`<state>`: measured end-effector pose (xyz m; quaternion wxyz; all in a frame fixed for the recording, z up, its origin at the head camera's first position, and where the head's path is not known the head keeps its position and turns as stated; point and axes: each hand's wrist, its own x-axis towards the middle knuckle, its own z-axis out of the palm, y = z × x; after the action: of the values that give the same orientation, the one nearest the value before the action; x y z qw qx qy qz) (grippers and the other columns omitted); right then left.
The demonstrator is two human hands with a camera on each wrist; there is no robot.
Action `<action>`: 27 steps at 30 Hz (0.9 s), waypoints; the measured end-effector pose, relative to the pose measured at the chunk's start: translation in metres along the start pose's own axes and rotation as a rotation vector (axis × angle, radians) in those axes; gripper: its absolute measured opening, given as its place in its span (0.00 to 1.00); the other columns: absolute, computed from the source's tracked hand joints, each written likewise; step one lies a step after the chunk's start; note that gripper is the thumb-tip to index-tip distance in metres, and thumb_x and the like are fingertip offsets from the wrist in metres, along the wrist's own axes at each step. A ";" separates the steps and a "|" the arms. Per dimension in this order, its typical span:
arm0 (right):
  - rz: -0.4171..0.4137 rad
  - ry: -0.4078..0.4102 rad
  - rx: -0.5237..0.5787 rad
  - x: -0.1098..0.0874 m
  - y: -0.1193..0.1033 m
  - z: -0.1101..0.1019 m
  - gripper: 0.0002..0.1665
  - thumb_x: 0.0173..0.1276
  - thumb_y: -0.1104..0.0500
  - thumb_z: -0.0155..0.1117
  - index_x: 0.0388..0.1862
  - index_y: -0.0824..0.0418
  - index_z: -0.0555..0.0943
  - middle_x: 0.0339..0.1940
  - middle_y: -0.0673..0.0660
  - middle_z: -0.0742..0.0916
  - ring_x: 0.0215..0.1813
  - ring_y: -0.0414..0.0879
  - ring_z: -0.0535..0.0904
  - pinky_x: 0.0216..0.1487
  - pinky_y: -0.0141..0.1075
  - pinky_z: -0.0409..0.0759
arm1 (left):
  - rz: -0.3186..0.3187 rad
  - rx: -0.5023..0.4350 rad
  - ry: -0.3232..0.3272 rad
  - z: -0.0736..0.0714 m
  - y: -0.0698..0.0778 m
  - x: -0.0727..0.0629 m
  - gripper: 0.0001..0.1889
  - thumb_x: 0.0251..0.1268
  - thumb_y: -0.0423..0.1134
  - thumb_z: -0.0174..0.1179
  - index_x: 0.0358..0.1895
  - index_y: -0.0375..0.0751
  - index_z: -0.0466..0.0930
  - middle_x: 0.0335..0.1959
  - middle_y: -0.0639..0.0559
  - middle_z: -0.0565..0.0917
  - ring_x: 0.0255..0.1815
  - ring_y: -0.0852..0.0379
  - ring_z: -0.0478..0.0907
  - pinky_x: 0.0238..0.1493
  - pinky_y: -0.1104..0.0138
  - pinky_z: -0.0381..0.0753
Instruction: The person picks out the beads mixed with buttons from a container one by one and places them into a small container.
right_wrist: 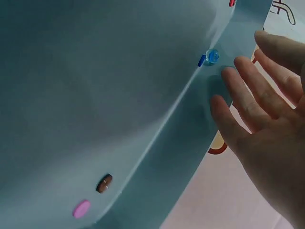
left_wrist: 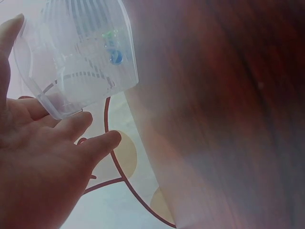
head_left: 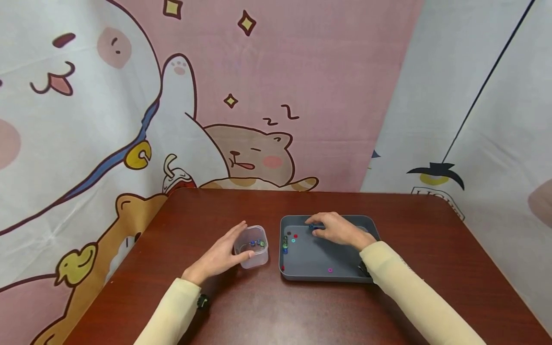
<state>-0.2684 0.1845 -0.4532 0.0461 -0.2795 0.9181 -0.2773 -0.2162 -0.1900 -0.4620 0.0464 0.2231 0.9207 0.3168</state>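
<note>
A clear plastic container [head_left: 258, 260] stands on the table left of the tray, with blue and green marbles [head_left: 258, 243] inside. My left hand [head_left: 220, 254] holds it, thumb on the near side and fingers along the far side; the left wrist view shows the container [left_wrist: 71, 93] between them. Over the far part of a grey tray [head_left: 310, 277] reaches my right hand [head_left: 338, 229], its fingers loosely bent and nothing between them. Close to those fingertips, in the right wrist view, a clear blue marble [right_wrist: 212, 56] and a small dark-blue piece [right_wrist: 201, 60] lie at the tray's wall.
Along the tray's left side lie green and blue marbles [head_left: 285, 244], a red piece [head_left: 295, 235] and a light-blue ring [head_left: 293, 240]. A magenta ring [head_left: 330, 270] lies near its front edge. The brown wooden table [head_left: 258, 311] ends at a printed cloth [head_left: 336, 96] behind.
</note>
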 end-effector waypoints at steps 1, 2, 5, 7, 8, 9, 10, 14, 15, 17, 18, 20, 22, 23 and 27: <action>0.004 0.008 0.001 0.000 0.001 0.001 0.21 0.72 0.64 0.70 0.63 0.64 0.83 0.59 0.59 0.87 0.62 0.56 0.82 0.61 0.54 0.80 | 0.000 0.000 -0.001 0.000 0.000 0.000 0.51 0.64 0.63 0.68 0.83 0.44 0.55 0.84 0.48 0.55 0.80 0.45 0.60 0.75 0.45 0.63; 0.008 0.018 -0.001 0.001 0.002 0.002 0.21 0.71 0.64 0.70 0.62 0.64 0.83 0.59 0.59 0.87 0.61 0.56 0.83 0.61 0.54 0.80 | 0.001 0.001 -0.002 0.000 0.000 0.000 0.51 0.64 0.63 0.68 0.83 0.44 0.55 0.84 0.48 0.55 0.80 0.45 0.60 0.75 0.45 0.63; 0.022 0.036 -0.001 0.002 0.004 0.004 0.20 0.71 0.64 0.70 0.61 0.63 0.84 0.58 0.58 0.87 0.60 0.56 0.83 0.60 0.53 0.81 | 0.000 0.001 -0.005 0.000 0.000 0.000 0.51 0.64 0.63 0.68 0.83 0.44 0.55 0.84 0.48 0.55 0.80 0.45 0.60 0.75 0.45 0.63; 0.027 0.040 0.000 0.003 0.007 0.007 0.20 0.71 0.64 0.70 0.61 0.63 0.84 0.57 0.59 0.87 0.60 0.56 0.83 0.60 0.53 0.81 | -0.003 0.002 -0.007 0.000 0.000 0.000 0.51 0.65 0.63 0.68 0.83 0.45 0.55 0.84 0.48 0.55 0.80 0.45 0.60 0.75 0.45 0.63; 0.029 0.040 0.001 0.003 0.008 0.008 0.20 0.72 0.64 0.70 0.61 0.63 0.84 0.57 0.59 0.87 0.60 0.56 0.83 0.60 0.53 0.81 | -0.005 0.002 -0.006 0.000 0.001 0.000 0.51 0.65 0.63 0.68 0.83 0.45 0.55 0.84 0.48 0.55 0.80 0.45 0.60 0.75 0.45 0.63; 0.032 0.038 0.003 0.004 0.009 0.009 0.20 0.72 0.64 0.70 0.61 0.63 0.84 0.57 0.59 0.87 0.60 0.56 0.83 0.60 0.53 0.81 | -0.007 0.001 -0.005 0.000 0.001 0.000 0.51 0.65 0.62 0.68 0.83 0.45 0.55 0.84 0.48 0.55 0.80 0.45 0.60 0.75 0.45 0.63; 0.034 0.038 0.005 0.004 0.009 0.010 0.20 0.72 0.64 0.70 0.61 0.63 0.84 0.57 0.59 0.87 0.60 0.55 0.83 0.60 0.53 0.81 | -0.008 0.001 -0.004 0.000 0.001 0.000 0.50 0.65 0.62 0.68 0.83 0.45 0.55 0.84 0.47 0.55 0.80 0.45 0.60 0.75 0.44 0.63; 0.034 0.044 0.002 0.005 0.013 0.014 0.20 0.72 0.64 0.70 0.61 0.63 0.84 0.57 0.58 0.87 0.60 0.55 0.83 0.60 0.53 0.80 | -0.009 0.003 -0.001 0.000 0.001 0.001 0.50 0.65 0.61 0.69 0.83 0.45 0.55 0.84 0.47 0.56 0.80 0.45 0.60 0.75 0.44 0.63; 0.036 0.048 -0.004 0.005 0.013 0.014 0.20 0.72 0.63 0.70 0.61 0.63 0.85 0.57 0.58 0.87 0.60 0.55 0.83 0.60 0.53 0.80 | -0.007 0.003 -0.001 0.000 0.001 0.001 0.50 0.65 0.61 0.68 0.83 0.45 0.55 0.84 0.47 0.56 0.80 0.44 0.60 0.75 0.44 0.63; 0.037 0.058 -0.013 0.006 0.014 0.015 0.19 0.71 0.63 0.70 0.61 0.62 0.85 0.57 0.57 0.87 0.59 0.55 0.83 0.60 0.52 0.81 | -0.005 0.004 -0.002 0.000 0.001 0.001 0.50 0.65 0.61 0.68 0.83 0.45 0.55 0.84 0.47 0.56 0.80 0.44 0.60 0.75 0.44 0.63; 0.037 0.061 -0.021 0.006 0.015 0.016 0.19 0.71 0.63 0.70 0.60 0.62 0.85 0.57 0.57 0.87 0.59 0.55 0.83 0.60 0.52 0.81 | -0.005 0.005 -0.002 0.000 0.002 0.001 0.50 0.65 0.61 0.68 0.83 0.45 0.55 0.84 0.47 0.56 0.80 0.45 0.60 0.75 0.44 0.63; 0.041 0.067 -0.033 0.006 0.015 0.016 0.19 0.71 0.63 0.71 0.60 0.62 0.85 0.56 0.57 0.87 0.58 0.54 0.83 0.59 0.51 0.81 | -0.001 0.005 -0.002 -0.001 0.002 0.001 0.50 0.65 0.62 0.68 0.83 0.44 0.55 0.84 0.47 0.56 0.80 0.44 0.60 0.75 0.44 0.63; 0.040 0.069 -0.043 0.007 0.016 0.017 0.19 0.71 0.63 0.71 0.59 0.62 0.86 0.56 0.57 0.88 0.57 0.54 0.83 0.58 0.51 0.82 | 0.001 0.006 -0.003 0.000 0.002 0.001 0.50 0.66 0.62 0.67 0.83 0.44 0.55 0.84 0.46 0.56 0.80 0.44 0.60 0.75 0.44 0.63; 0.040 0.069 -0.048 0.007 0.016 0.017 0.19 0.70 0.64 0.71 0.59 0.63 0.86 0.55 0.57 0.88 0.57 0.54 0.84 0.58 0.51 0.82 | 0.003 0.006 -0.003 0.000 0.002 0.001 0.50 0.66 0.63 0.67 0.83 0.44 0.55 0.84 0.46 0.56 0.80 0.44 0.60 0.75 0.44 0.63; 0.035 0.058 -0.064 0.006 0.017 0.017 0.17 0.70 0.64 0.71 0.57 0.62 0.87 0.54 0.57 0.88 0.56 0.53 0.84 0.58 0.51 0.82 | 0.005 0.004 -0.006 0.000 0.002 0.001 0.50 0.66 0.63 0.67 0.83 0.44 0.55 0.84 0.45 0.56 0.80 0.43 0.60 0.75 0.44 0.63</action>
<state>-0.2776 0.1846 -0.4765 0.0154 -0.2564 0.9321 -0.2552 -0.2166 -0.1882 -0.4607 0.0477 0.2265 0.9206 0.3144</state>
